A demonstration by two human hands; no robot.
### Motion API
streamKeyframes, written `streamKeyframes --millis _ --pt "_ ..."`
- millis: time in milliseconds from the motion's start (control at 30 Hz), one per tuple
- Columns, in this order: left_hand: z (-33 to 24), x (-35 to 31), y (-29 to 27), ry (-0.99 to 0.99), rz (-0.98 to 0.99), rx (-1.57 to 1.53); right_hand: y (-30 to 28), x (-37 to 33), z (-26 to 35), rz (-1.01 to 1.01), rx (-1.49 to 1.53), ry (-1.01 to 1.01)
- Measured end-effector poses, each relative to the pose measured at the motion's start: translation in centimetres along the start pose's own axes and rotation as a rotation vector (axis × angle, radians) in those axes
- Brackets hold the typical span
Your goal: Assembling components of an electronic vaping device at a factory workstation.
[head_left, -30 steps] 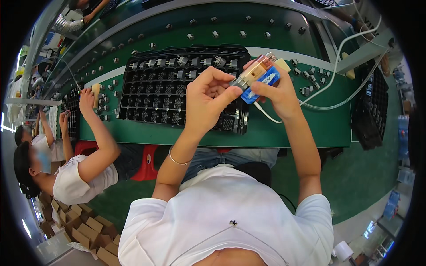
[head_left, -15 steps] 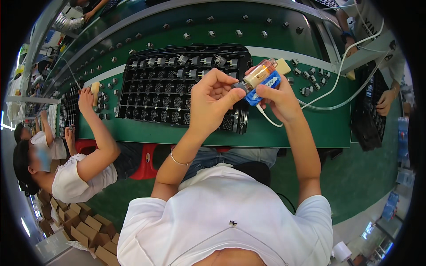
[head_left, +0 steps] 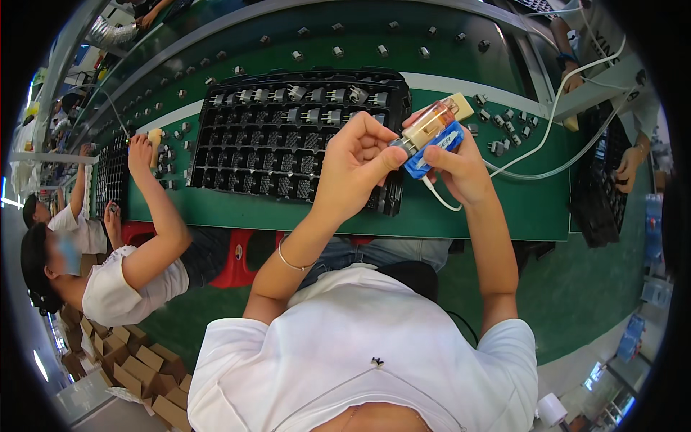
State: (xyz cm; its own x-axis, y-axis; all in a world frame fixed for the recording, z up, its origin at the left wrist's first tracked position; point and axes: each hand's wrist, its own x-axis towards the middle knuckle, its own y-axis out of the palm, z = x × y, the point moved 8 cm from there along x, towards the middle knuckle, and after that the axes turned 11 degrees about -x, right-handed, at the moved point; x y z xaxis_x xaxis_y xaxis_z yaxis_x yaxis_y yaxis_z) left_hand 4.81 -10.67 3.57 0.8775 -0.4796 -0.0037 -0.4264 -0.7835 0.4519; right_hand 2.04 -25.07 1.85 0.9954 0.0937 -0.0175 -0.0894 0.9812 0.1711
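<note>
My right hand [head_left: 463,167] is wrapped round a handheld fixture with a clear amber barrel [head_left: 433,124] and a blue-taped side, from which a white cable hangs. Between the thumb and fingers of my left hand [head_left: 350,169] is a small grey power plug [head_left: 405,146], pressed against the near end of the barrel. Its pins are hidden there. Just beyond and left of my hands lies a black compartment tray [head_left: 252,193], with grey plugs [head_left: 296,93] along its far rows and bare pockets nearer me.
Loose plugs [head_left: 512,128] lie on the green table [head_left: 302,222] to the right, near a cream block [head_left: 461,106]. More plugs [head_left: 382,51] sit on a green belt beyond a metal rail. A co-worker's arm [head_left: 160,194] is at the left. A white cable [head_left: 554,108] arcs at the right.
My hands have shifted slightly right together. The plug is now pushed closer into the end of the barrel. Plugs on the far belt have moved a little left.
</note>
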Motion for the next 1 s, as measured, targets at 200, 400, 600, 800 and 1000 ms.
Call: streamKeyframes --millis 200,400,600,800,1000 --pt "-4.5 0.1 -2.4 0.316 -0.152 0.788 -5.8 -0.3 -0.2 -0.209 -0.021 -0.004" --pt "-4.5 -0.2 -3.1 0.223 -0.210 1.567 -12.2 -0.4 0.7 -0.676 -0.844 -0.191" --pt "-3.2 0.7 -3.8 0.129 -0.197 1.591 -10.7 0.6 0.6 -0.712 -1.203 -0.147" --pt "-3.7 0.8 -4.2 0.207 -0.227 1.409 -10.9 0.9 -0.9 -0.719 -1.209 -0.162" --pt "-3.5 0.9 -4.0 0.260 -0.179 0.800 -10.5 0.9 -1.8 -0.692 -1.183 -0.196"
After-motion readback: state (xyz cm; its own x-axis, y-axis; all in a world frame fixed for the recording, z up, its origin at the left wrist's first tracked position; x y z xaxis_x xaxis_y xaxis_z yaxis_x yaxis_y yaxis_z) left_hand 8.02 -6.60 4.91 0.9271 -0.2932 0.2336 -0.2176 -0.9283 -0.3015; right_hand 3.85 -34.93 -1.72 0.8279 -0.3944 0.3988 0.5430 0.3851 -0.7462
